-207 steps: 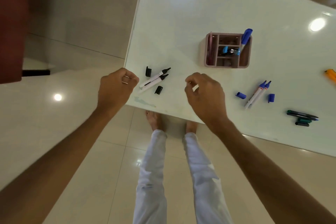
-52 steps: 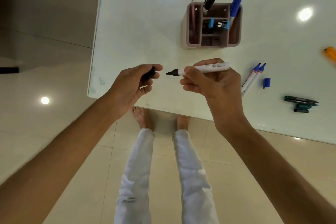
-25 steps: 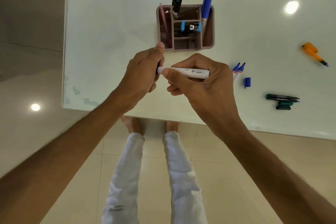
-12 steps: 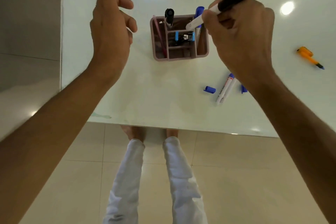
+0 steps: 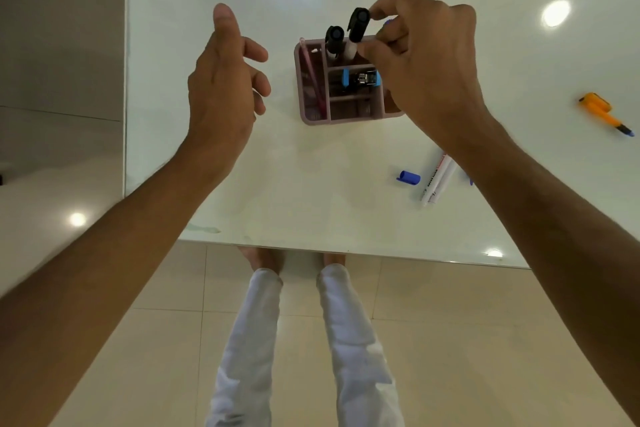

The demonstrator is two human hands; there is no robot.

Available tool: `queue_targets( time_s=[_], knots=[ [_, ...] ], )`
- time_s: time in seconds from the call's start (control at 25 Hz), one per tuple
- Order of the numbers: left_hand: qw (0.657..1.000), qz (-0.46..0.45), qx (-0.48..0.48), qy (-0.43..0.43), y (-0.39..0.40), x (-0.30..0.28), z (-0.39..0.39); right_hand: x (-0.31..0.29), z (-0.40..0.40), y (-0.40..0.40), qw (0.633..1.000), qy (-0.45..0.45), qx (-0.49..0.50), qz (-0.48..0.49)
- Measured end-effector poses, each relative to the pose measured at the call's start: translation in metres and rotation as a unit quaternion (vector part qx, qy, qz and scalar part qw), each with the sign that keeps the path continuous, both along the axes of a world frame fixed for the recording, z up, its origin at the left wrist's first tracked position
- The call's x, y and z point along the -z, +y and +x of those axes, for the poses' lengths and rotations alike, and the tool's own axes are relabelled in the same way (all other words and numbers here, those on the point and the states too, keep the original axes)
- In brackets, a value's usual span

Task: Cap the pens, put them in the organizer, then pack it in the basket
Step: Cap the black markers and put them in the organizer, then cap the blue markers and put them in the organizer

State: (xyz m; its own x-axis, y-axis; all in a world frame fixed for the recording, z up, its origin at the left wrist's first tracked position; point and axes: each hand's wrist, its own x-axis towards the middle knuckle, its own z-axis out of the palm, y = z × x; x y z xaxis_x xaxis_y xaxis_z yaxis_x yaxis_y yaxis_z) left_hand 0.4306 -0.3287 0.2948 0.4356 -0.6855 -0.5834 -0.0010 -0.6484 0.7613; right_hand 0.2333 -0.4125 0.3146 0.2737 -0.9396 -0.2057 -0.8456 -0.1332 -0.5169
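Upper centre of frame: the right hand [image 5: 426, 69] pinches a black-capped white marker [image 5: 356, 29] between thumb and fingertips, its long axis near upright, lower end already inside a rear compartment of the pink plastic desk organizer [image 5: 313, 107], just beside a second black-capped marker [image 5: 334, 40]. The left hand [image 5: 225, 80], fingers loosely spread and holding nothing, hovers left of the organizer. Two uncapped white markers [image 5: 437, 180] and a loose blue cap [image 5: 409, 177] lie lower right; an orange pen [image 5: 604, 113] lies far right.
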Motion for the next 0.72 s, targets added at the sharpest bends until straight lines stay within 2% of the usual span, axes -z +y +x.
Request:
queue_targets(
  time_s=[0.24,0.52,0.72],
  knots=[
    [0.997,-0.003,0.077,-0.03,0.025,-0.004,-0.014,-0.01,-0.051,0.049,0.997,-0.013,0.082,0.005],
    [0.976,0.004,0.216,-0.034,0.06,-0.001,-0.061,-0.005,-0.129,0.175,0.971,-0.036,0.205,0.12],
    [0.956,0.029,0.288,-0.05,0.063,0.013,-0.099,-0.001,-0.171,0.21,0.955,-0.035,0.256,0.148]
  ],
)
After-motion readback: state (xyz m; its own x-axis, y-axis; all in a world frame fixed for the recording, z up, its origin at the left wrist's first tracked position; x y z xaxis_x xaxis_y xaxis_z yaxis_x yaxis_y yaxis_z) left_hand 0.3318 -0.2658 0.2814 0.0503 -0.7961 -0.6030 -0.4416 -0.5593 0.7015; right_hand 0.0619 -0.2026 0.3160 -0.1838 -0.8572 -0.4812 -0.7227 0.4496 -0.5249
